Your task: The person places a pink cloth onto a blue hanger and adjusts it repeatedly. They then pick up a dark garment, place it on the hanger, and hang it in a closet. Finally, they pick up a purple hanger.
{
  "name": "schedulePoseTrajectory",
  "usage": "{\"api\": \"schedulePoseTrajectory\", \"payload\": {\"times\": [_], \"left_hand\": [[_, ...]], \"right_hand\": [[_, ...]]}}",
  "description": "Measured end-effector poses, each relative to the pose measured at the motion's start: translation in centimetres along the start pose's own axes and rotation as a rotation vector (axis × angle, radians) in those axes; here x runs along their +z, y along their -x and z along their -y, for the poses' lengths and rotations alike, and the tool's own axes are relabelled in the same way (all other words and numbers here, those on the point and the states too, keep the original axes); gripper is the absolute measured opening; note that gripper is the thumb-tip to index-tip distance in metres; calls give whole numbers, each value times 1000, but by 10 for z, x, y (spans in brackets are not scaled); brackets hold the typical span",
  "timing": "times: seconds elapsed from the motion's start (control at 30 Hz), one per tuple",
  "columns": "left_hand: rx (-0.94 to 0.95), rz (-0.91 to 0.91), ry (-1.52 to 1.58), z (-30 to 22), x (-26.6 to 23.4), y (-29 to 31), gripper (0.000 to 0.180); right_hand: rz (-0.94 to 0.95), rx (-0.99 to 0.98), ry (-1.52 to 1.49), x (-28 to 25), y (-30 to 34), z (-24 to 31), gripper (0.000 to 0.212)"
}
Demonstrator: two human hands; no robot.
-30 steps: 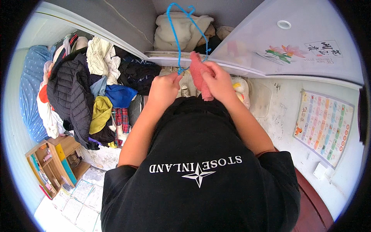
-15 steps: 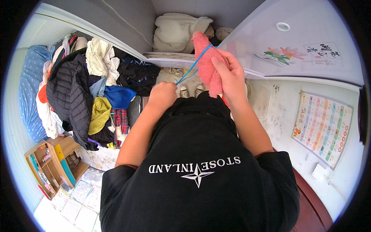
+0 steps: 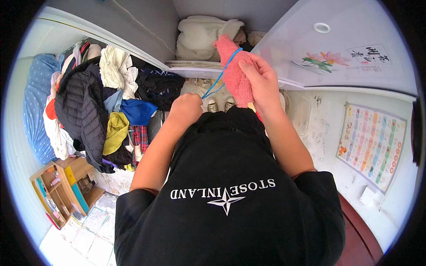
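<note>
A pink fuzzy cloth, rolled into a bundle, is gripped at its right side by my right hand, thumb on top. Around the bundle's upper part runs a thin blue cord. Its other end goes down to my left hand, which is closed on it and pulls the cord taut. Just what kind of cloth it is, I cannot tell. Both hands are in front of my body, above my shoes.
Left lies a big pile of clothes with a black quilted jacket. Ahead, an open cupboard holds a white fleecy blanket; its white door stands at the right. A wooden shelf is at lower left, a chart on the right.
The pink bundle and my right hand have shifted slightly left. My left hand keeps its closed grip on the cord and has barely moved.
</note>
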State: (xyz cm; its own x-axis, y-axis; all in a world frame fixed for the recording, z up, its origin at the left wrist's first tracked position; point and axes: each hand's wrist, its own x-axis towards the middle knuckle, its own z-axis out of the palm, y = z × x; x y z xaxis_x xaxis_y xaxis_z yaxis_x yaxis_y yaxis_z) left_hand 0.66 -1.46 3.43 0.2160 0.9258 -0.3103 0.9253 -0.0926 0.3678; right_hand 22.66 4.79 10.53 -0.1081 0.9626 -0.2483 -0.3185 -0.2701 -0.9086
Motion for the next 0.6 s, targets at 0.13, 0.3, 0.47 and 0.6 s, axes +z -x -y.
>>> {"api": "schedulePoseTrajectory", "payload": {"times": [0.13,0.3,0.47,0.6], "left_hand": [[62,-96,125,-9,5,-7,14],[29,-131,345,-19,-22,-10,20],[-54,-98,674,-13,-36,2,30],[-182,9,910,-3,-64,14,36]], "right_hand": [[138,-28,318,0,1,-18,29],[311,11,833,1,10,-22,33],[413,-523,1132,-21,9,-47,34],[350,-582,1359,-55,10,-69,37]]}}
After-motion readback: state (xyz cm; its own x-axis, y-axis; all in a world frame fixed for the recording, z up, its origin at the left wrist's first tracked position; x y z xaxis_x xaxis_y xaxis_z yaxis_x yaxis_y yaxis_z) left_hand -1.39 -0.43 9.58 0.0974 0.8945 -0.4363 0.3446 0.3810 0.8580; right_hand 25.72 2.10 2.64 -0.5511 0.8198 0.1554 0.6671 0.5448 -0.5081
